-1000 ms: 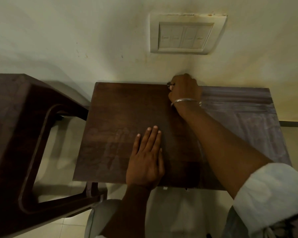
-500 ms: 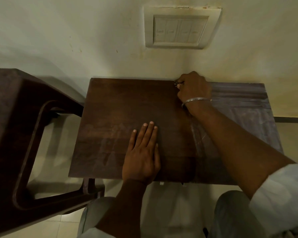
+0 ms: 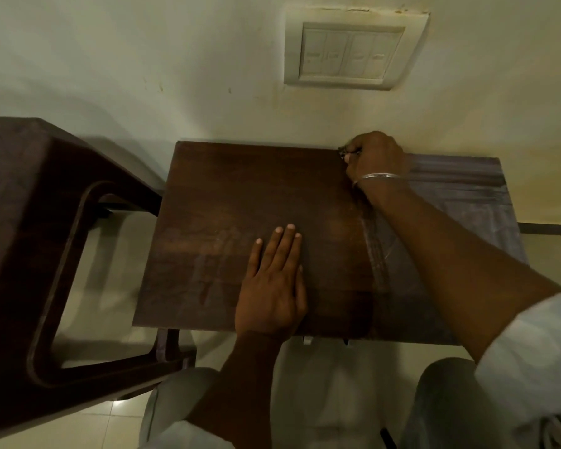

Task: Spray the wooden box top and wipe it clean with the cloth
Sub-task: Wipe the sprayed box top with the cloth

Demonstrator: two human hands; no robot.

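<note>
View from above onto a wooden box top that stands against a pale wall. The left hand lies flat, palm down, on the near middle of the top, its fingers straight and close together, pointing toward the wall; it holds nothing. The right hand is at the far edge of the top, where the wood meets the wall, closed into a fist. A small dark bit shows at the knuckles on its left side, too small to tell whether it is the cloth. A thin metal bangle circles the right wrist, and the forearm runs back across the right part of the top to a white sleeve. The left part of the top is dark brown, with faint smears near the left hand. The right part is greyer and dull, with streaks running along it; the border between the two tones falls just under the right forearm. No spray bottle can be made out. A dark wooden chair stands just left of the box, and a switch plate is set in the wall above. The person's knees, in light trousers, are below the near edge, over a tiled floor.
</note>
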